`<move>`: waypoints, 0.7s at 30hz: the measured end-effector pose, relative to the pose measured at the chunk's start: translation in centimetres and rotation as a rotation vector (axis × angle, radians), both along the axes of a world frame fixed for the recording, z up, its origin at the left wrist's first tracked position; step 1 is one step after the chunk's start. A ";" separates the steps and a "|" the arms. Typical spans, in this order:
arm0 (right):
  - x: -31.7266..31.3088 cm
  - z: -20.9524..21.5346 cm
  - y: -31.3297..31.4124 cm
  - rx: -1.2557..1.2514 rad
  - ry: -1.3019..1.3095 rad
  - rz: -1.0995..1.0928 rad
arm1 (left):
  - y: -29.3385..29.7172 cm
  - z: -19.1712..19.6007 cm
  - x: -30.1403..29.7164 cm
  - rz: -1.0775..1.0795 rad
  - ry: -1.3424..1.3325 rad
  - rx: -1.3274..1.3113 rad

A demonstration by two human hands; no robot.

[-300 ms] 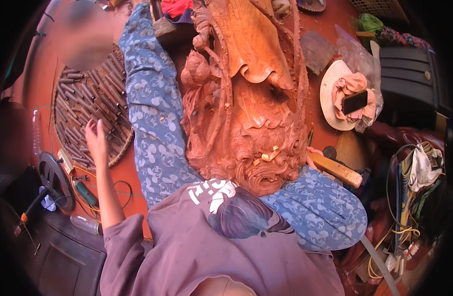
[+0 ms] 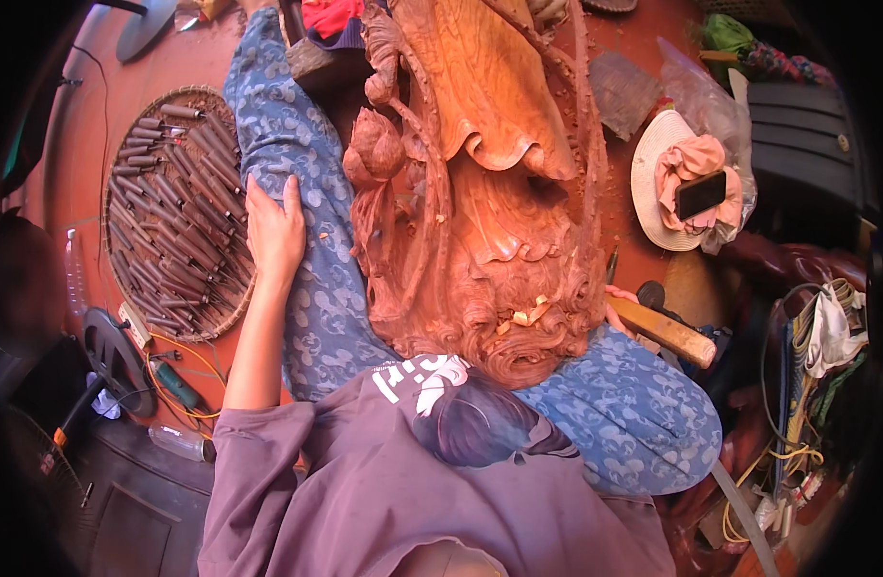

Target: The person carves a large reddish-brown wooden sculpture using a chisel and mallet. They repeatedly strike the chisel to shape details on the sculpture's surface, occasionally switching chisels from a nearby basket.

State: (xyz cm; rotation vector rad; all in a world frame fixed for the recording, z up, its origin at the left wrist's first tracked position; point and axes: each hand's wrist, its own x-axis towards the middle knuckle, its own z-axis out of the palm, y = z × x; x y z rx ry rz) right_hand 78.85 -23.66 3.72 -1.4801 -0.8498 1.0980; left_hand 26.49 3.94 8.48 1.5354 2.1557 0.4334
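My left hand (image 2: 276,227) lies against my left trouser leg (image 2: 311,279), thumb and fingers stretched out. I see nothing in it. To its left is a round woven tray (image 2: 115,264) full of carving chisels (image 2: 177,216) with brown handles. Between my legs rests a large reddish wood carving (image 2: 480,231) with draped folds, stems, a bud and curls. Loose pale wood chips (image 2: 531,313) lie on its near end. On the right, my right hand (image 2: 614,304), partly hidden behind the carving, is closed round a thick wooden bar (image 2: 664,330).
A straw hat (image 2: 649,183) with a pink cloth and a phone (image 2: 700,195) lies at the right beside plastic bags. At the left are a green power tool (image 2: 175,387), cables and a clear bottle (image 2: 182,442). A dark cabinet (image 2: 797,144) stands far right.
My left hand has moved right, from above the chisel tray onto my left leg, and its fingers have straightened. My right hand stays at the wooden bar.
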 end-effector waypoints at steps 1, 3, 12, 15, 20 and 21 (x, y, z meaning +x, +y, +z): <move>-0.2 -0.1 0.0 0.014 0.010 -0.008 | 0.2 -0.6 0.0 -0.007 0.050 0.031; -0.2 -0.3 0.2 0.053 0.011 -0.007 | 0.1 -1.1 0.2 -0.016 0.124 0.071; 0.0 0.0 -0.3 -0.068 -0.021 -0.130 | 0.8 -1.1 1.2 0.002 0.195 0.068; -2.0 1.5 1.4 -0.067 0.052 -0.238 | 0.6 -1.2 0.8 0.012 0.213 0.081; -2.8 3.0 1.9 -0.068 -0.006 -0.208 | 1.1 -1.5 1.1 0.019 0.216 0.120; -2.7 3.5 1.9 -0.072 -0.044 -0.200 | 1.3 -1.1 1.4 0.026 0.211 0.103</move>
